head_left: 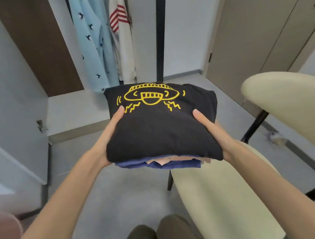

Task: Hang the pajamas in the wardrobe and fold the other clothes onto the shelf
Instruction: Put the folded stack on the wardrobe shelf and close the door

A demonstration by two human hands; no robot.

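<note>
The folded black cotton T-shirt w/ yellow print (160,131) tops a stack held in mid-air at centre, near the wardrobe. Under it are 1 navy blue folded garment (134,164) and 1 pale pink folded garment (179,160), so 3 pcs visible. The left hand (111,130) and the right hand (208,124) each grip one side, thumb on top. Far behind hang 2 garments: a light-blue bird-print pajama (91,37) and a white top w/ red stripes (123,42). Hanging and folding seem done. Left to do: put the stack on the low grey shelf (73,111), far left.

smooth grey floor (107,198) underfoot. a cream padded chair on black metal legs (294,111) stands at right, with flat beige doors (244,24) behind it. an open white wardrobe door (2,97) is at left, with a dark brown panel (39,45) beside it. the light is soft and even.
</note>
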